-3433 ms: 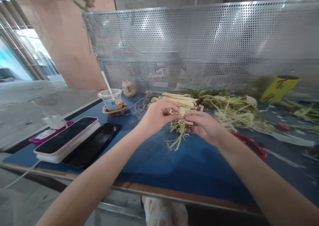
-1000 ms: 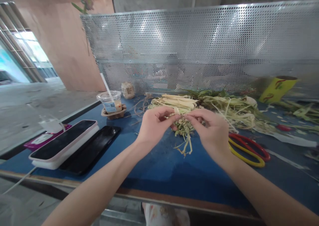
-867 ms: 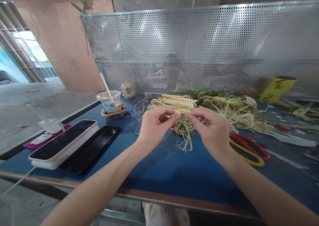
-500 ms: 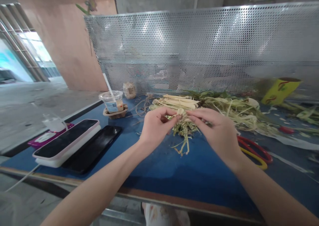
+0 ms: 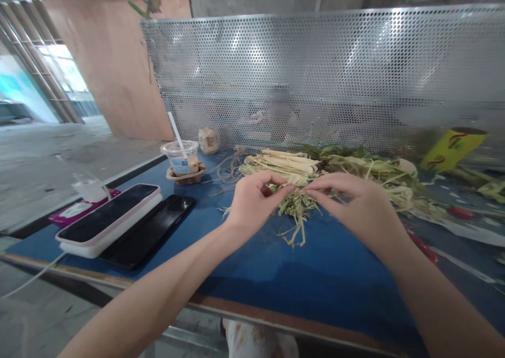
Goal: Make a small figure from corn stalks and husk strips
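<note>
Both hands meet over a tuft of plant fibre [image 5: 299, 210], pinched narrow, fingertips nearly touching.

From where I stand, the tuft lies right between the left hand [image 5: 254, 197] and the right hand [image 5: 357, 205], neither clearly nearer; its long axis runs toward the person, loose ends trailing over the blue table [image 5: 252, 279]. Left thumb and forefinger close on its upper edge, beside a pale scrap; the right fingertips are drawn together there too, though the strand between them is too small to make out. Just beyond, a bundle of pale stalks [image 5: 290, 160] lies crosswise, nearer the left hand, with a leafy heap [image 5: 366, 166] past the right.
</note>
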### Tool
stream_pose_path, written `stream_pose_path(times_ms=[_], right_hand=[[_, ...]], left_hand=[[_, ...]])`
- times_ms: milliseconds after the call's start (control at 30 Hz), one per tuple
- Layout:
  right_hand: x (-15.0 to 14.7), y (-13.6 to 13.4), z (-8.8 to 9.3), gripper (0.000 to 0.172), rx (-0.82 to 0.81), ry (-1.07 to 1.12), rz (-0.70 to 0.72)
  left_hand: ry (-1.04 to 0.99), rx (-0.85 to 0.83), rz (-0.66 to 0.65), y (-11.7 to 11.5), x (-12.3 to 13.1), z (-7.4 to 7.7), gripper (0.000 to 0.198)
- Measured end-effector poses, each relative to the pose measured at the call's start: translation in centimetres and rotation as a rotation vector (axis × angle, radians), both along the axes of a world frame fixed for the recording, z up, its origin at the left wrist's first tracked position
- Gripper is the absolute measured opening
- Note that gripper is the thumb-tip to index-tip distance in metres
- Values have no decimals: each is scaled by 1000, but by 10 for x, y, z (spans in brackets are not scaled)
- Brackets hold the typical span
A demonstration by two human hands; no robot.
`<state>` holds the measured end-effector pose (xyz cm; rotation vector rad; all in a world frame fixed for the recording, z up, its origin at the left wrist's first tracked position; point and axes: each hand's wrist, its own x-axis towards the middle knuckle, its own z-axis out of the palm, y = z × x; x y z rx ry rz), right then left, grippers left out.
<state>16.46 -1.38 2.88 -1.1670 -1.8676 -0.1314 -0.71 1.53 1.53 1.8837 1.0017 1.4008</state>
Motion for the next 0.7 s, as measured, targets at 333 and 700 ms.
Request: stream_pose_path(times_ms=[333, 700], right_hand=[[-5, -4, 1, 6, -47, 53, -76], [-2, -1, 3, 7, -169, 174, 47]], left_hand=[[128, 88, 49, -4, 3, 1, 11], [100, -52, -185, -6, 4, -3, 15]])
